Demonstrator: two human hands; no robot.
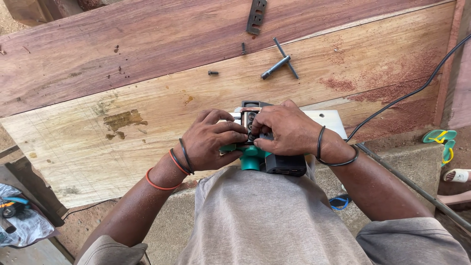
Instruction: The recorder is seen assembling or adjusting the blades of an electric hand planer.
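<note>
The teal-and-black electric hand planer, judged heavy and rigid, is clasped underside-up by the left hand and right hand, fingers closed around its body.

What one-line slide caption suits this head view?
Both hands, left hand and right hand, grip an upturned teal power planer on wide planks, near a T-handle wrench.

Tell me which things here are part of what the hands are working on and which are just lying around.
In hand:
left hand and right hand, both on the upturned power planer
T-handle wrench, loose bolt and metal plate on the planks, likely its parts and tool

Lying about:
green sandals
plastic bag
red sawdust
metal rod
</note>
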